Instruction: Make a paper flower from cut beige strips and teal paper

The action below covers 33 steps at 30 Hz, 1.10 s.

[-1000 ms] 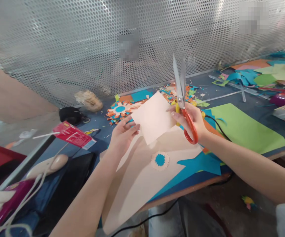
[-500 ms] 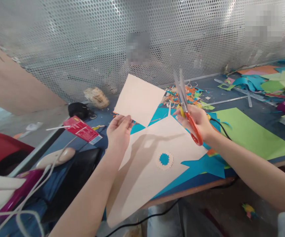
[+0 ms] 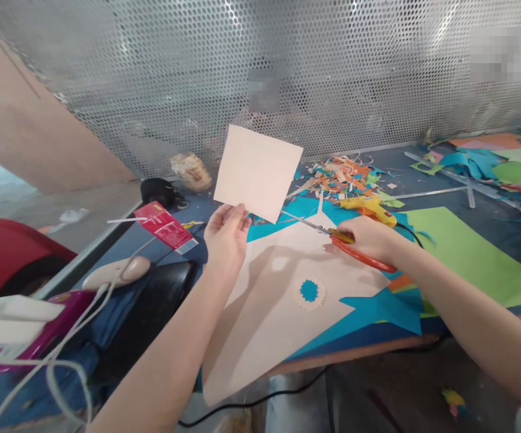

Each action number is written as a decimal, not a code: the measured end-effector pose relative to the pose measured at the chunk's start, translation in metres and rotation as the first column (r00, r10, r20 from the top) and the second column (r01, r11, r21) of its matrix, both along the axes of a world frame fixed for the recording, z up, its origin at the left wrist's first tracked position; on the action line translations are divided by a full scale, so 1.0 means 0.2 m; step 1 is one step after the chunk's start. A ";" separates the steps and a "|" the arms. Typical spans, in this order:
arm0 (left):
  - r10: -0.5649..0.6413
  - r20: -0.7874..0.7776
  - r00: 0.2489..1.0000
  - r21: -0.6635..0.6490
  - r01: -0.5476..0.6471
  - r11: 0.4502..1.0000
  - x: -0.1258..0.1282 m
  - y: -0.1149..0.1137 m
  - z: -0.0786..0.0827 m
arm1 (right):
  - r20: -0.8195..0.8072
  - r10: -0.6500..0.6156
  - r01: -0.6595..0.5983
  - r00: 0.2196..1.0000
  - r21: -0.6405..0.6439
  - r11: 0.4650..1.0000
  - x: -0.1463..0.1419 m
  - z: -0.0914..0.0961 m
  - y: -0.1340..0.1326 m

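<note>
My left hand (image 3: 226, 236) pinches the lower edge of a square of cream paper (image 3: 257, 171) and holds it upright above the table. My right hand (image 3: 365, 236) grips orange-handled scissors (image 3: 332, 237), whose blades point left toward the square and lie low over a large cream sheet (image 3: 282, 294). That sheet rests on the table and overhangs its front edge. A small blue cut-out with a toothed cream rim (image 3: 309, 293) lies on it. Blue paper (image 3: 377, 310) shows beneath the sheet.
A perforated metal screen (image 3: 287, 66) backs the table. Paper scraps (image 3: 344, 171), a yellow glue gun (image 3: 371, 208), a green sheet (image 3: 472, 255) and more coloured paper (image 3: 494, 156) lie to the right. At left are a red packet (image 3: 165, 227), a black pouch (image 3: 152, 310) and white cords (image 3: 62, 361).
My left hand has lifted the cream square up off the large sheet. My right hand has let go of the square and swung the scissors from upright down to nearly flat, pointing left.
</note>
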<state>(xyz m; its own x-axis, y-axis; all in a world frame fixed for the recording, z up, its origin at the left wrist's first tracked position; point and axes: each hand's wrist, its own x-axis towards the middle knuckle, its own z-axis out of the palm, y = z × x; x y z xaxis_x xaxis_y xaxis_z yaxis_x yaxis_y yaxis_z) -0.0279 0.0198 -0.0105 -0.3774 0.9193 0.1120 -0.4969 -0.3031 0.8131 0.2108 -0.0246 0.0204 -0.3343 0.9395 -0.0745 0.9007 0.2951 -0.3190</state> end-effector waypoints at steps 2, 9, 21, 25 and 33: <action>-0.002 0.013 1.000 -0.008 0.002 1.000 0.01 0.00 0.00 | 0.024 0.009 -0.008 1.000 -0.007 1.000 -0.01 0.00 -0.01; -0.046 -0.008 0.999 -0.013 0.046 0.999 0.03 -0.02 0.00 | 0.099 -0.003 0.002 0.995 0.004 1.000 -0.03 0.00 -0.02; -0.073 -0.026 0.997 0.006 0.073 0.997 0.05 -0.03 -0.01 | 0.080 0.006 -0.007 0.997 0.015 1.000 -0.04 -0.01 -0.03; -0.069 -0.044 0.997 0.001 0.069 0.998 0.05 -0.04 -0.01 | 0.061 0.009 -0.010 0.998 0.021 1.000 -0.04 -0.01 -0.03; -0.070 -0.086 0.994 0.016 0.071 0.997 0.05 -0.03 -0.02 | 0.038 -0.001 0.000 0.999 0.015 1.000 -0.04 -0.01 -0.03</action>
